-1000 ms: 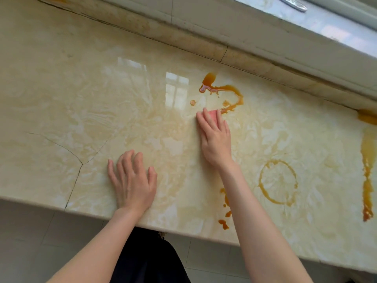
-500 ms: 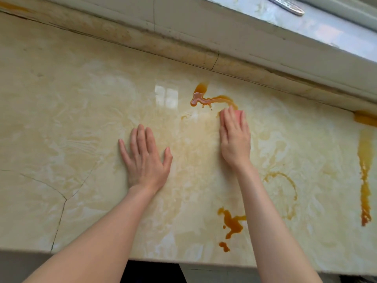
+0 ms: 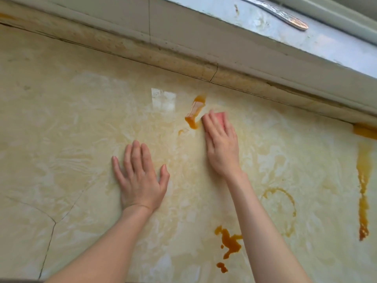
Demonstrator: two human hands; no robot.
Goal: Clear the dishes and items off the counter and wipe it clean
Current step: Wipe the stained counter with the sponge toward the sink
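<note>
Straight fingers (image 3: 213,127) of the right hand (image 3: 222,148) press flat on a pink sponge (image 3: 221,116), holding it against the bench (image 3: 81,119). An orange spill (image 3: 194,111) touches the sponge's left edge. Further left of the sponge, the left hand (image 3: 140,180) rests palm down, fingers spread, gripping nothing. Nearer than the sponge lie an orange blob (image 3: 230,242) and a ring stain (image 3: 285,209).

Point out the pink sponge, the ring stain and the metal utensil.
pink sponge (image 3: 221,116): head view, exposed far corner.
ring stain (image 3: 288,197): head view, upper right arc.
metal utensil (image 3: 293,22): head view, broad end.
</note>
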